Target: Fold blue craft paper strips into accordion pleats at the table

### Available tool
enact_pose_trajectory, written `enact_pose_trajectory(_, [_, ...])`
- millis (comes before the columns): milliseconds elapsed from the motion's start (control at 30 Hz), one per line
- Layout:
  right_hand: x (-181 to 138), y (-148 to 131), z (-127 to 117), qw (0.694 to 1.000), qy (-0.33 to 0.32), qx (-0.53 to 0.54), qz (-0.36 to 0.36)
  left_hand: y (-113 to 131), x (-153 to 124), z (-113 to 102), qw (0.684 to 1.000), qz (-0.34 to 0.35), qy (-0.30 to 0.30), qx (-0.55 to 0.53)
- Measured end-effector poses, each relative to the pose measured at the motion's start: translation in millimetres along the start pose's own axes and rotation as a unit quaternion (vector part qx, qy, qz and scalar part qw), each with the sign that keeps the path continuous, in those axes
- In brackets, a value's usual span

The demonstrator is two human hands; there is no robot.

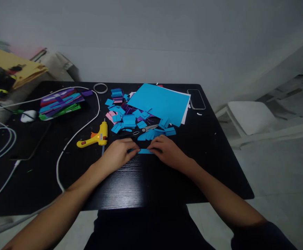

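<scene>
Strip of blue paper [144, 151] lies level near the front of the table [167, 180] in the head view, spanned between the wearer's two hands. We see the left hand [122, 151] pinching one end between thumb and fingers, and the right hand [165, 148] pinching the other the same way; we judge this two-ended hold keeps the narrow paper flat and straight. Just beyond the knuckles, the scissors [149, 128] rest among small paper pieces [129, 121], mostly blue with some pink and purple, probably left there to be within easy reach. Behind them, a large blue sheet [162, 104] overlaps white paper [186, 113], its near edge lying over part of the heap.

To the left, we find the yellow glue gun [103, 133] on its side, apart from the heap, perhaps so its nozzle stays off the paper. A bundle of coloured strips [59, 100] sits farther back, inside the curve of a white cable [76, 133], with a purple band across it that seems to hold the stack together.

We can read no brand or writing; the glue gun carries a small label, too tiny for us to make out.
</scene>
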State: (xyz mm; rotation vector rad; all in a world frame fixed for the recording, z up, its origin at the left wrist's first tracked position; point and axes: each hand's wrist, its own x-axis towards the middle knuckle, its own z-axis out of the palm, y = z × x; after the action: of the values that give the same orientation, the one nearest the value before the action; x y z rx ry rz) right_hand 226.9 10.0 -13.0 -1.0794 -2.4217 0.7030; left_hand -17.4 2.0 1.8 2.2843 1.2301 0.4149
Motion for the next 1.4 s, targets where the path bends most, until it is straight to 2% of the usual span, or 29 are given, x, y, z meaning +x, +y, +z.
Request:
enact_pose_trajectory(133, [-4,-10,2,0.994,-0.025,-0.102,-0.035,6,-4,5,0.988,0.034,0.005,0.151])
enact_pose_trajectory(267, [-11,-19,-2,0.983,-0.062,-0.169,-0.04,15,-5,7,0.975,0.077,-0.009,0.21])
enact_pose_trajectory(400, [-20,-20,-6,0.982,-0.063,-0.172,-0.042,22,-7,10,0.969,0.095,-0.017,0.228])
enact_pose_trajectory(600, [-23,-17,0,0.984,-0.035,-0.167,-0.042,21,-9,18,0.961,0.117,0.021,0.249])
enact_pose_trajectory(733, [-20,-19,2,0.988,-0.022,-0.151,-0.037,18,-8,18,0.959,0.124,0.021,0.254])
enact_pose_trajectory(967, [-13,-23,-2,0.979,-0.084,-0.185,-0.031,20,-8,16,0.96,0.115,0.021,0.256])
enact_pose_trajectory(1400, [-11,-31,-7,0.976,-0.09,-0.199,-0.03,19,-6,21,0.957,0.13,0.032,0.258])
